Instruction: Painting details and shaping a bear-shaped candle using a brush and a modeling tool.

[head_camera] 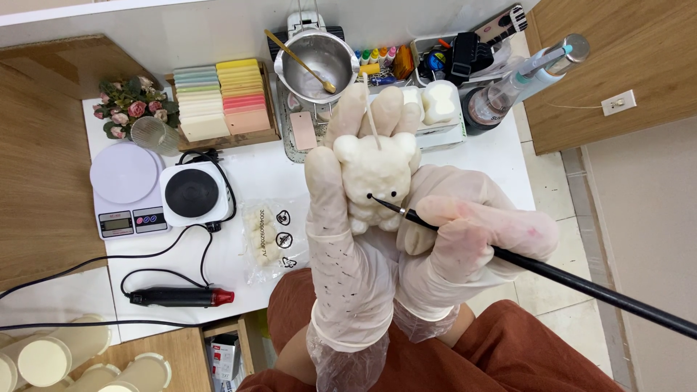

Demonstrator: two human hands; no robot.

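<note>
left hand (341, 239): we are gripping the cream bear-shaped wax candle (376, 181) | right hand (454, 239): we are pinching the thin black paintbrush (552, 272), tip touching its face

On the desk (261, 170) I see a white scale (125, 189) touching a small hotplate (192, 193), with a heat tool (181, 296) in front. Behind them sit roses (131, 105), a glass (154, 135), a tray of coloured wax slabs (221, 98) and a steel pot (317, 64) holding a spoon (299, 61).
</note>
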